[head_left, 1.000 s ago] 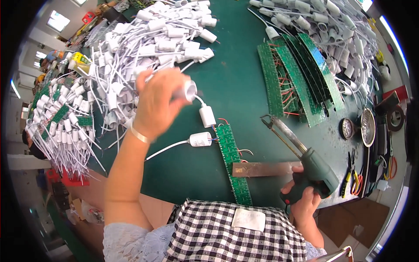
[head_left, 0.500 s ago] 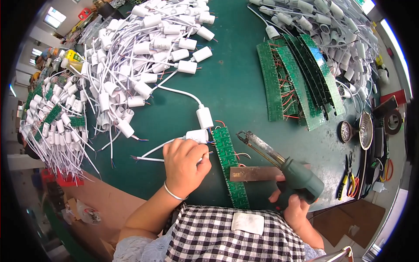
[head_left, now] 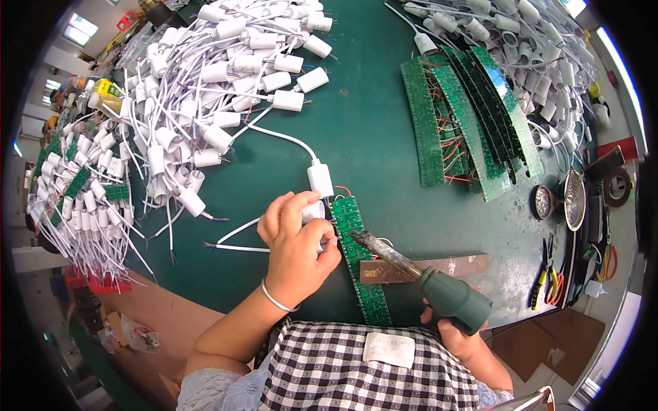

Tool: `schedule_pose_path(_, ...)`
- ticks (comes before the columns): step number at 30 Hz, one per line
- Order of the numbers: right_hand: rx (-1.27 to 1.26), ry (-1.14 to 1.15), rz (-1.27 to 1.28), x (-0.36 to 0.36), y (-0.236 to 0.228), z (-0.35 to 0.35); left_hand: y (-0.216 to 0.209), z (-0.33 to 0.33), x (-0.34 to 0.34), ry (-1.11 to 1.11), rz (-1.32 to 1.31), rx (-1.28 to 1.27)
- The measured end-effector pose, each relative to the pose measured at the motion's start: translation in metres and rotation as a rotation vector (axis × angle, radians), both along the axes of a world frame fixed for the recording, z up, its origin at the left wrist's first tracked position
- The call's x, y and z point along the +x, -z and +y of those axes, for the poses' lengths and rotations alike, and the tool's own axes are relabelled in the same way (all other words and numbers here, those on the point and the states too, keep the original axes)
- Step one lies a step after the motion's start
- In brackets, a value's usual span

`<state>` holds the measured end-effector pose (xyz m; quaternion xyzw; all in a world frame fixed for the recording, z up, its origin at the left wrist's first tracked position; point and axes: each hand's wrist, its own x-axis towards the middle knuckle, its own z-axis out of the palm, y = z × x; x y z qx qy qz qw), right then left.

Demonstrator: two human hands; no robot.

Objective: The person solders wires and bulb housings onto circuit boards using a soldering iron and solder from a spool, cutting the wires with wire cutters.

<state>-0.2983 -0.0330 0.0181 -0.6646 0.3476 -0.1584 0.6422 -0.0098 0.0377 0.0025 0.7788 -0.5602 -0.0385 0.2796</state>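
My left hand point(head_left: 298, 250) is closed, thumb and forefinger pinching a white cable point(head_left: 240, 248) beside the left edge of a green circuit board strip point(head_left: 373, 301). A white cylindrical cap point(head_left: 313, 211) lies partly under its fingers, and another white cap point(head_left: 320, 179) stands at the strip's far end with its thin wires by the board. My right hand point(head_left: 460, 335) grips a dark green soldering gun point(head_left: 456, 301), its metal tip over the strip's middle. The strip rests partly against a flat brown metal bar point(head_left: 439, 266); short red and white wires show near it.
A large heap of white capped cables point(head_left: 226, 89) covers the far left, with a second bundle point(head_left: 89, 198) beyond the table edge. Stacked green boards point(head_left: 473, 123) lie far right beside more white caps point(head_left: 528, 41). Small metal dishes point(head_left: 574, 202), yellow-handled pliers point(head_left: 539, 288) and tape point(head_left: 617, 188) are at right.
The soldering gun has swung down and left, bringing its tip over the board strip. My left hand has shifted slightly right, its fingers now raised over the white cap.
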Motion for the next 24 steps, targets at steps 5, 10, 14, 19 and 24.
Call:
schedule_pose_path(5,-0.119,-0.080,0.033,-0.003,0.009,0.000,0.001,-0.001,0.000,-0.001,0.004,0.008)
schedule_pose_path(10,0.117,0.042,0.038,0.004,-0.002,0.003,0.000,0.000,0.001,0.002,0.009,0.014)
schedule_pose_path(14,-0.038,-0.051,0.122,0.000,0.003,0.002,0.000,0.000,0.002,0.001,0.019,0.015)
schedule_pose_path(19,-0.351,-0.169,0.122,0.000,0.011,-0.002,0.001,0.000,0.001,-0.002,0.020,0.012)
schedule_pose_path(24,-0.464,-0.199,0.136,-0.008,0.018,-0.001,0.002,-0.001,0.001,-0.005,0.012,0.009)
